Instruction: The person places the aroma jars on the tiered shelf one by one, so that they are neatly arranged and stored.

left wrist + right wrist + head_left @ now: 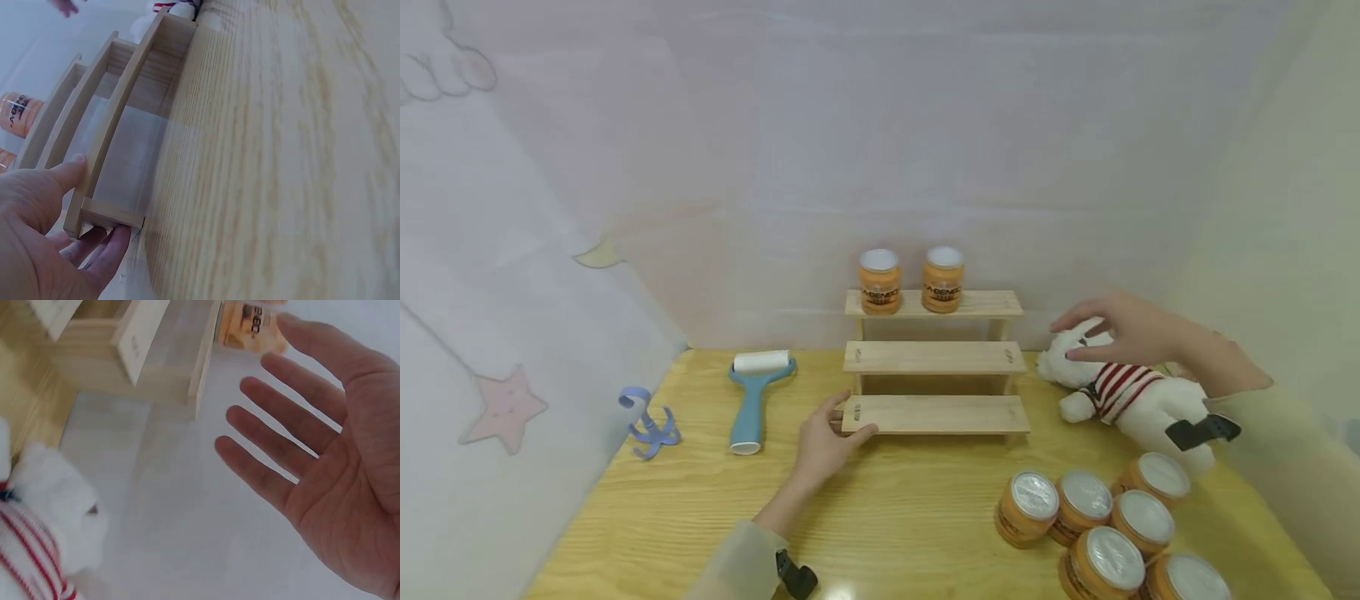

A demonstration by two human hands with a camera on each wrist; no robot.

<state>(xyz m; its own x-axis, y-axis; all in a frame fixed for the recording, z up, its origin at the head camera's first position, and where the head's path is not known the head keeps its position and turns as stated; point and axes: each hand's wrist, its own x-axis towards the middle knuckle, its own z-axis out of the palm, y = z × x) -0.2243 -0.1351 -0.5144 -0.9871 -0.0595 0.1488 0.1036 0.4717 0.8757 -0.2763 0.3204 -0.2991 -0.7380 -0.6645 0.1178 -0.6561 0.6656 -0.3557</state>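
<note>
A three-tier wooden display stand (936,414) stands on the table against the back wall. On its top tier are two orange jars with white lids, the left jar (880,283) near the end and the right jar (943,280) near the middle. My left hand (826,442) grips the left end of the lowest tier; in the left wrist view its thumb lies on the board's edge and the other fingers curl round the end support. With fingers spread and holding nothing, my right hand (337,437) hovers right of the stand, above a white plush toy (1150,400) in a striped shirt.
Several orange jars (1026,508) with silvery lids are grouped at the table's front right. To the stand's left lie a blue-handled lint roller (748,417) and a lilac hook-like object (653,429). Pale cloth (1000,150) hangs behind the table (910,533).
</note>
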